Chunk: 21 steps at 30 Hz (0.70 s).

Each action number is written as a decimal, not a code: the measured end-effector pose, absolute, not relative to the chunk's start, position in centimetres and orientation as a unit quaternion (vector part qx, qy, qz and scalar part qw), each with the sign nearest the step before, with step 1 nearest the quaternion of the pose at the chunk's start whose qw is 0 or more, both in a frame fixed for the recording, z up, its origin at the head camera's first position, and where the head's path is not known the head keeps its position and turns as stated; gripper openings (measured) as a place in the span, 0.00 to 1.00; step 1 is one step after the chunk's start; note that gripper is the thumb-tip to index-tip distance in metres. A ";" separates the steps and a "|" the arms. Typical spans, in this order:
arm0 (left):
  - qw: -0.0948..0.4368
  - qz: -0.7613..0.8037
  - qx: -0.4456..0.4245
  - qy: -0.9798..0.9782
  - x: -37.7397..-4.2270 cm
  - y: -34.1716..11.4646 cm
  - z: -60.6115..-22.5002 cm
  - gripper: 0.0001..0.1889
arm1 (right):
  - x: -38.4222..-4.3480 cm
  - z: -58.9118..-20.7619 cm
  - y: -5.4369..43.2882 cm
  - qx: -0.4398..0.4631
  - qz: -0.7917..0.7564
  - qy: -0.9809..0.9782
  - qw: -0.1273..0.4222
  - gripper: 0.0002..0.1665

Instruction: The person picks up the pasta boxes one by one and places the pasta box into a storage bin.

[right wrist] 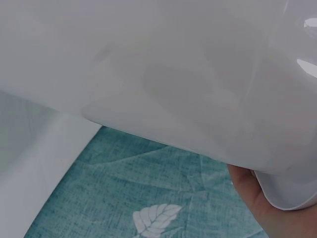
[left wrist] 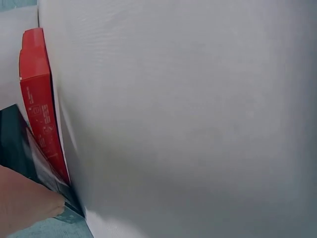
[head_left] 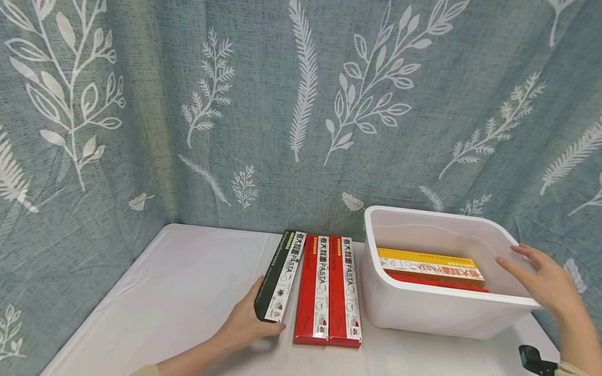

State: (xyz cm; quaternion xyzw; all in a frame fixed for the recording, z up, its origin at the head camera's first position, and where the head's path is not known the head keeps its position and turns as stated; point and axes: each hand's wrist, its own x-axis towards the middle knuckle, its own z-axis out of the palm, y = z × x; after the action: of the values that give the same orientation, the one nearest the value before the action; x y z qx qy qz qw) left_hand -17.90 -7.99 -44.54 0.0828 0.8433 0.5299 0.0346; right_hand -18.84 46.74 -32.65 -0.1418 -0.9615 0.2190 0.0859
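- So, loose on the white table [head_left: 188, 277]: two red pasta boxes [head_left: 340, 292] side by side, plus one black pasta box [head_left: 273, 287] at roughly their 9 o'clock, slanting 7-to-1
- One white bin [head_left: 437, 313] at their 3 o'clock, with one yellow pasta box [head_left: 423, 256] inside and a strip of red [head_left: 437, 282] at its 6 o'clock, can't tell how many boxes that is
- Left hand [head_left: 249, 318] is part-way spread and curled round the near end of the black one, gripping it
- Right hand [head_left: 545, 277] has the bin's rim at 3 o'clock, fingers bent over the edge
- Only the head view shows the bin's contents; right wrist gets its smooth outer wall, plus one leaf print [right wrist: 156, 219] on the curtain at 6 o'clock
- Left wrist catches just one red box, at 9 o'clock
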 end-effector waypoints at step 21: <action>0.014 0.610 0.056 0.790 -16.6 -9.3 -42.9 0.56 | -18.6 -32.5 46.7 -0.131 0.216 -0.964 0.087 0.51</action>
State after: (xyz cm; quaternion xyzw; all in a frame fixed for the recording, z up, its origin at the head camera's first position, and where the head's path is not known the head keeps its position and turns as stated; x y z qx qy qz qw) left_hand -16.63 -9.33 -42.88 0.0558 0.7905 0.6098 0.0144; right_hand -18.57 46.71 -32.52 -0.1306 -0.9637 0.2164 0.0865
